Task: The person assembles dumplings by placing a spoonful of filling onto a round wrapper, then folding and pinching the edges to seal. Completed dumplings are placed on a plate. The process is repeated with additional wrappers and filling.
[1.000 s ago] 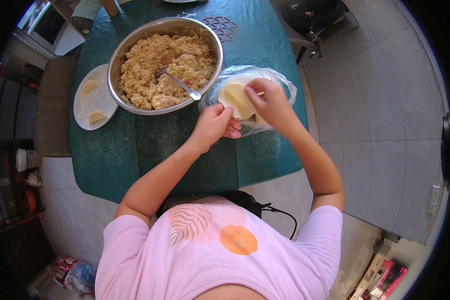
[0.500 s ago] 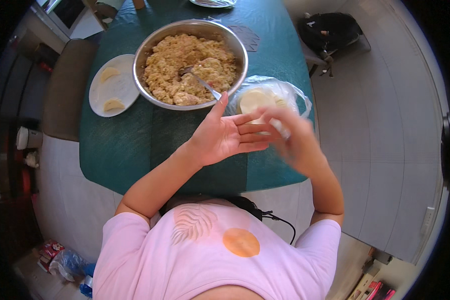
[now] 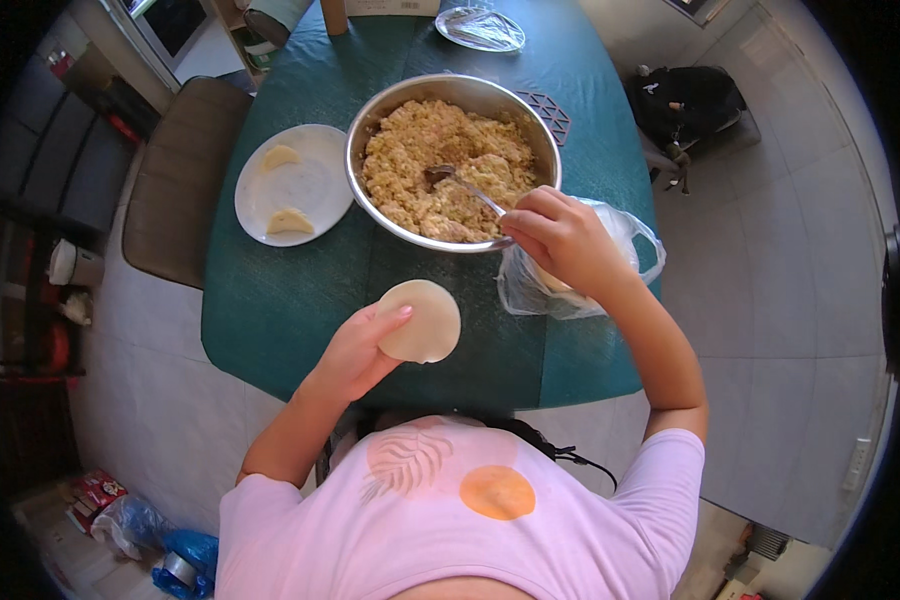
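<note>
Left hand (image 3: 355, 350): held palm up over the near edge of the table, fingers half open, a round pale wrapper (image 3: 421, 320) cradled on the fingertips.
Right hand (image 3: 562, 238): closed in a pinch on the handle of a metal spoon (image 3: 462, 185), at the right rim of the bowl.
Spoon: handle gripped, head sunk in the filling near the bowl's middle.
Wrapper: flat, unfilled, lifted clear of the cloth, just beside the bowl's near rim.
Bowl (image 3: 375, 125): wide steel basin, set at the middle of the table, heaped with crumbly tan filling (image 3: 420, 160).
Bag (image 3: 530, 290): clear plastic, open, lying toward the right edge under the right wrist; contents mostly hidden.
Plate (image 3: 315, 185): white, at the left edge, two folded dumplings (image 3: 290, 221) laid on it, well apart.
Table (image 3: 270, 320): covered in a dark green cloth; a dark trivet (image 3: 555, 112) shows behind the bowl, a foil-covered dish (image 3: 480, 28) at the far edge.
Chair (image 3: 175, 190): brown seat, drawn up at the left edge.
Step in hand: judged to be the scooping of filling for the wrapper.
Next move: a modest spoonful is called for, carried across and set on the wrapper's centre, the margin kept clean for sealing.
</note>
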A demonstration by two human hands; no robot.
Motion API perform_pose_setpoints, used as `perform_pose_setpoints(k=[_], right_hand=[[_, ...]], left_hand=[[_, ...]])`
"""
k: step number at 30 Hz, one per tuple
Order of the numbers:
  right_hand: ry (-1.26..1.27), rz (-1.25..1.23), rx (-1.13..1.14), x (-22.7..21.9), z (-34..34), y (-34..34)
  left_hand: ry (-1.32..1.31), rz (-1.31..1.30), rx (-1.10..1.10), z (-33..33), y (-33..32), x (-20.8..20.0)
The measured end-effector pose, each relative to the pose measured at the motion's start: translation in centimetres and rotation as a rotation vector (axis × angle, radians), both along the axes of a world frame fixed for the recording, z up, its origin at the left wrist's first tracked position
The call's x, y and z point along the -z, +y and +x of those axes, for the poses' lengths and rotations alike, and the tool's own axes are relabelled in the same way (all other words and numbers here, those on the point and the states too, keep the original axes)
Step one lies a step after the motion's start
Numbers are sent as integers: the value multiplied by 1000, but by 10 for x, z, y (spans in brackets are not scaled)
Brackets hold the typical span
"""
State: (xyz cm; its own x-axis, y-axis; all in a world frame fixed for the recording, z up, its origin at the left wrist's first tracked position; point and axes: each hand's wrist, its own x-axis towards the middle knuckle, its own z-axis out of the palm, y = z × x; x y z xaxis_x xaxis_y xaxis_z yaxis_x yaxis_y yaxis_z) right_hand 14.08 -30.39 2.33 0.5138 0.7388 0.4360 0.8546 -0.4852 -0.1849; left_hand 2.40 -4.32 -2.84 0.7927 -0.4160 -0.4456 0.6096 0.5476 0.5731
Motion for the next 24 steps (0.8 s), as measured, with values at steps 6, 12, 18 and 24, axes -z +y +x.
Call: perform_pose_setpoints(k=[6, 12, 18, 24], right_hand=[[-72, 176, 58, 1, 45, 35], [287, 135, -109, 0, 68, 50], [203, 64, 77, -41, 55, 48], [108, 94, 191, -16, 95, 50]], left_hand=[[33, -59, -49, 2, 27, 15], [68, -80, -16, 10, 40, 19], [102, -10, -105, 6, 60, 32], [117, -45, -107, 11, 63, 36]])
